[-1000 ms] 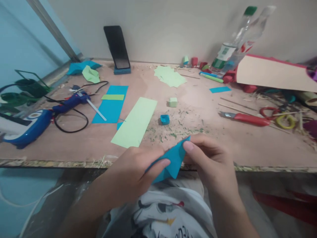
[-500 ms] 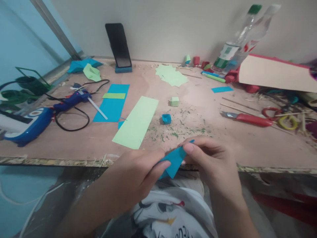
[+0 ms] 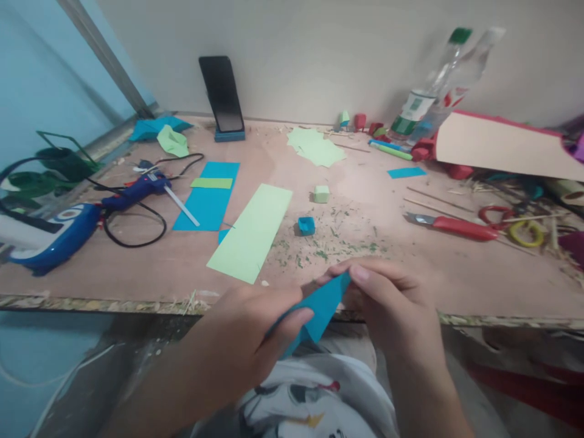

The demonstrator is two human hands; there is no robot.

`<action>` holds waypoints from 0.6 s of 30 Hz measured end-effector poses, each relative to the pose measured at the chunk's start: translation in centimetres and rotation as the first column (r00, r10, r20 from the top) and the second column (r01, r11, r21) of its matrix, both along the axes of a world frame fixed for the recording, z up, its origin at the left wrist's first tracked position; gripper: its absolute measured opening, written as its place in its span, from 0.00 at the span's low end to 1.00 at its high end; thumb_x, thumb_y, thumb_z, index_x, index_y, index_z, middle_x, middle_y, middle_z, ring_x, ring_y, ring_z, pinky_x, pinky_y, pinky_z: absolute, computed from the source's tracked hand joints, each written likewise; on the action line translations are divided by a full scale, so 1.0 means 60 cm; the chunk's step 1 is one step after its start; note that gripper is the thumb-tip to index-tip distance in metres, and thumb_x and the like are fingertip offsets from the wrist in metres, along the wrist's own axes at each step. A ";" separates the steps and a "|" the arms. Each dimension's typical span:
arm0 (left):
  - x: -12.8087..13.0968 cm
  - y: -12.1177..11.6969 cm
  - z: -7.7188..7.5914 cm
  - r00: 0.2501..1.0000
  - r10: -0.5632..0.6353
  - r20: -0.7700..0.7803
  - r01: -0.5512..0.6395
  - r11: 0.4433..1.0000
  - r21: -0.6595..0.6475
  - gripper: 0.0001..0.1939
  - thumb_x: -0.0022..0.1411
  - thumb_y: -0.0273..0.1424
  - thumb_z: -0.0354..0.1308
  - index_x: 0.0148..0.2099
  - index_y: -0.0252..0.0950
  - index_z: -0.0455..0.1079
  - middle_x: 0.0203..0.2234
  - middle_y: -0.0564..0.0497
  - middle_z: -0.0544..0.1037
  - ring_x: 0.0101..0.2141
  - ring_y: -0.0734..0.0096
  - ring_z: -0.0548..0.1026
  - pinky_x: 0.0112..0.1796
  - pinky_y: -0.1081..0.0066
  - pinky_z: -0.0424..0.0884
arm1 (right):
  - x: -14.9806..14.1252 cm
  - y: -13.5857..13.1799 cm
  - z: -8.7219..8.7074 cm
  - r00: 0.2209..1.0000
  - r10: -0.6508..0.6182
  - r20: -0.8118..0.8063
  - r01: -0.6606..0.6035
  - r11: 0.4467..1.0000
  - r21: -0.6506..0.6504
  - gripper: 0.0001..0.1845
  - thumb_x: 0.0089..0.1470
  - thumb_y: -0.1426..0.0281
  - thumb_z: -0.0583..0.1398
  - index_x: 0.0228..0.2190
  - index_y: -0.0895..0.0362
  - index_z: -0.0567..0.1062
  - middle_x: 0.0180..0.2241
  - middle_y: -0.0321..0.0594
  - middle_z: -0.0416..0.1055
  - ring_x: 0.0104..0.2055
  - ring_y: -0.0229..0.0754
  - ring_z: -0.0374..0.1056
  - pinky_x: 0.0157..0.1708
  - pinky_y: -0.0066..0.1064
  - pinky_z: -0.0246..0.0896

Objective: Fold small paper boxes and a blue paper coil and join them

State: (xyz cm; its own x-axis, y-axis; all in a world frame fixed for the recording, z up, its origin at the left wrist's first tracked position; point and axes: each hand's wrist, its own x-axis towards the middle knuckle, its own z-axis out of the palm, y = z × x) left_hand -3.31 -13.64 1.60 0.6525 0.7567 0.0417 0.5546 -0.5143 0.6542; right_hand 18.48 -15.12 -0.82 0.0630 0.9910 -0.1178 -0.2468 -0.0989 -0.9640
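Head view: nearer us than the little blue box (image 3: 306,226), our left hand (image 3: 260,322) and right hand (image 3: 395,301) pinch blue paper (image 3: 325,309) (probably light, easily creased), best held by its edges.

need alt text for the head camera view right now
A person's left hand and right hand hold a folded blue paper sheet near the edge of a wooden tabletop. Beyond lie a pale-green paper rectangle and small blue paper box.

Shows blue on the folded paper (image 3: 327,307), pale green on the long sheet (image 3: 252,234), red on the knife handle (image 3: 465,228), black-and-yellow print on the white shirt (image 3: 314,395).
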 end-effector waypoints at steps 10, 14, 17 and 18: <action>0.002 0.007 0.005 0.994 0.091 0.056 -0.078 0.977 -0.200 0.18 0.76 0.38 0.51 0.32 0.39 0.66 0.21 0.59 0.69 0.23 0.74 0.66 0.28 0.71 0.59 | -0.008 0.004 0.007 0.995 0.011 0.095 -0.022 0.992 0.122 0.10 0.56 0.59 0.72 0.32 0.52 0.87 0.29 0.40 0.83 0.28 0.41 0.76 0.27 0.28 0.74; 0.008 0.017 0.007 0.993 0.108 0.057 -0.085 0.949 -0.303 0.18 0.75 0.40 0.53 0.32 0.38 0.66 0.23 0.59 0.69 0.25 0.74 0.66 0.28 0.71 0.57 | -0.009 0.002 0.011 0.971 0.117 0.208 -0.147 0.979 0.138 0.07 0.55 0.62 0.73 0.30 0.52 0.87 0.29 0.39 0.83 0.30 0.42 0.76 0.29 0.27 0.73; 0.008 0.024 0.005 0.991 0.084 0.102 -0.041 0.930 -0.365 0.19 0.75 0.42 0.52 0.33 0.37 0.67 0.25 0.58 0.69 0.28 0.73 0.67 0.30 0.72 0.59 | -0.008 0.004 0.008 0.975 0.101 0.196 -0.127 0.984 0.123 0.11 0.58 0.60 0.70 0.28 0.53 0.86 0.28 0.40 0.82 0.29 0.41 0.75 0.28 0.28 0.73; 0.008 0.027 0.004 0.989 0.078 0.124 -0.024 0.922 -0.386 0.18 0.75 0.42 0.53 0.33 0.37 0.67 0.26 0.58 0.70 0.29 0.73 0.67 0.31 0.72 0.60 | -0.008 0.004 0.006 0.977 0.089 0.193 -0.114 0.986 0.118 0.12 0.58 0.59 0.70 0.28 0.53 0.86 0.28 0.40 0.82 0.28 0.41 0.75 0.28 0.28 0.73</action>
State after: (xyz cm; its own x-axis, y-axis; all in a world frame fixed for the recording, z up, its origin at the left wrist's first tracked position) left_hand -2.85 -12.05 1.84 0.6211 0.7645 -0.1726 0.4664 -0.1836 0.8653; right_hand 18.01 -14.87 -0.46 -0.0297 0.9995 0.0145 -0.0562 0.0129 -0.9983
